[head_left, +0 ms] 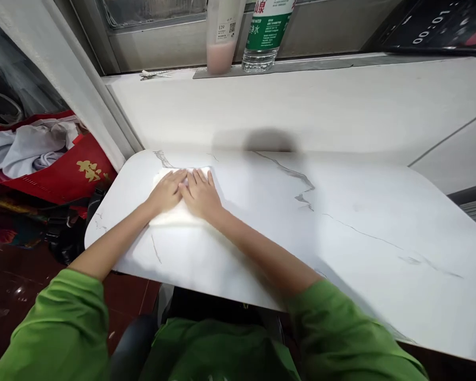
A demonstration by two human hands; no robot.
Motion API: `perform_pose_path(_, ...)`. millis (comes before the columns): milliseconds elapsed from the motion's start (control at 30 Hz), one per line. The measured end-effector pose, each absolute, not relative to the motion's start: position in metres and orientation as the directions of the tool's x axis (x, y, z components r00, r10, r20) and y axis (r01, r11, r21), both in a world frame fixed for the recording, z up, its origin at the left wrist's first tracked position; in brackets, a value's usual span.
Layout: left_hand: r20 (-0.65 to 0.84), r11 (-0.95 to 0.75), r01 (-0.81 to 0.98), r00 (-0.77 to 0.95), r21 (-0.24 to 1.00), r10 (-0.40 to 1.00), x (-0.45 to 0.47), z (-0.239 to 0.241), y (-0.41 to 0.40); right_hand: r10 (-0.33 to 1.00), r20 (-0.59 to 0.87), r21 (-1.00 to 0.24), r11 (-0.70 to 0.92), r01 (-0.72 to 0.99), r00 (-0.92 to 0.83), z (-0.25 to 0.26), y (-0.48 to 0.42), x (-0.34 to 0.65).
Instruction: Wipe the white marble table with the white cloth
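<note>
A folded white sheet, cloth or paper (179, 216), lies on the white marble-patterned table (262, 227) toward its left end. Flat on top of it rests my left hand (167, 191), with the fingers stretched forward and to the right. My right hand (200, 193) presses down beside it, fingers spread a little, and the two hands touch near the thumbs and fingertips. Neither hand is wrapped round anything. Parts of the sheet are hidden under both palms.
On the ledge behind the table stand a cup with pink content (221, 53) and a green-labelled water bottle (265, 39). A dark screen showing a timer (440, 29) leans at the upper right. Left of the table is a red bag (69, 172) with pale fabric.
</note>
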State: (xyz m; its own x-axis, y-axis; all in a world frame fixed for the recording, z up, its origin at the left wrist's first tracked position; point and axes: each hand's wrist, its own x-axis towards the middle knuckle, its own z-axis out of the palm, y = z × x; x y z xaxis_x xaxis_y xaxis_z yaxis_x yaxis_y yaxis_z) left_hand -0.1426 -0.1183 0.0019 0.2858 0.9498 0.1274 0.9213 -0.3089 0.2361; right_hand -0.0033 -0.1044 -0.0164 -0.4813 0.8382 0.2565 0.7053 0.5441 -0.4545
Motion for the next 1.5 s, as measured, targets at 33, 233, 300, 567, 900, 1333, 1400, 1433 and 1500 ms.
perform_pose_path(33,0.141,-0.312,0.919,0.286,0.242,0.948,-0.143,0.002,-0.098,0.841,0.281,-0.453,0.542,0.708,-0.463,-0.019,-0.084,-0.006)
perform_pose_path(233,0.212,-0.319,0.907,0.266,0.275,0.940,-0.128,0.002,-0.015,0.861,0.288,-0.455,0.508,0.731,-0.419,-0.022,0.003,0.000)
perform_pose_path(300,0.206,-0.286,0.916,0.234,0.282,0.950,-0.123,0.001,-0.007,0.864,0.277,-0.457,0.504,0.733,-0.422,-0.021,0.013,0.004)
perform_pose_path(567,0.169,-0.206,0.954,0.172,0.216,0.971,-0.102,0.000,-0.039,0.862,0.243,-0.438,0.507,0.743,-0.445,-0.020,-0.018,0.026)
perform_pose_path(900,0.145,-0.308,0.926,0.281,0.218,0.949,-0.040,-0.005,-0.173,0.873,0.201,-0.384,0.488,0.784,-0.445,-0.017,-0.159,0.099)
perform_pose_path(1333,0.099,-0.324,0.923,0.309,0.208,0.946,0.024,-0.004,-0.221,0.942,0.113,-0.507,0.328,0.797,-0.316,-0.006,-0.210,0.145)
perform_pose_path(1400,0.073,-0.319,0.922,0.311,0.220,0.948,0.027,-0.003,-0.196,0.953,0.140,-0.515,0.301,0.803,-0.267,-0.007,-0.185,0.142)
perform_pose_path(1433,0.060,-0.317,0.921,0.311,0.225,0.948,0.029,-0.002,-0.181,0.956,0.153,-0.512,0.295,0.807,-0.252,-0.008,-0.171,0.142)
perform_pose_path(1500,0.056,-0.317,0.918,0.312,0.239,0.948,0.032,-0.002,-0.152,0.958,0.175,-0.504,0.286,0.815,-0.228,-0.010,-0.143,0.143)
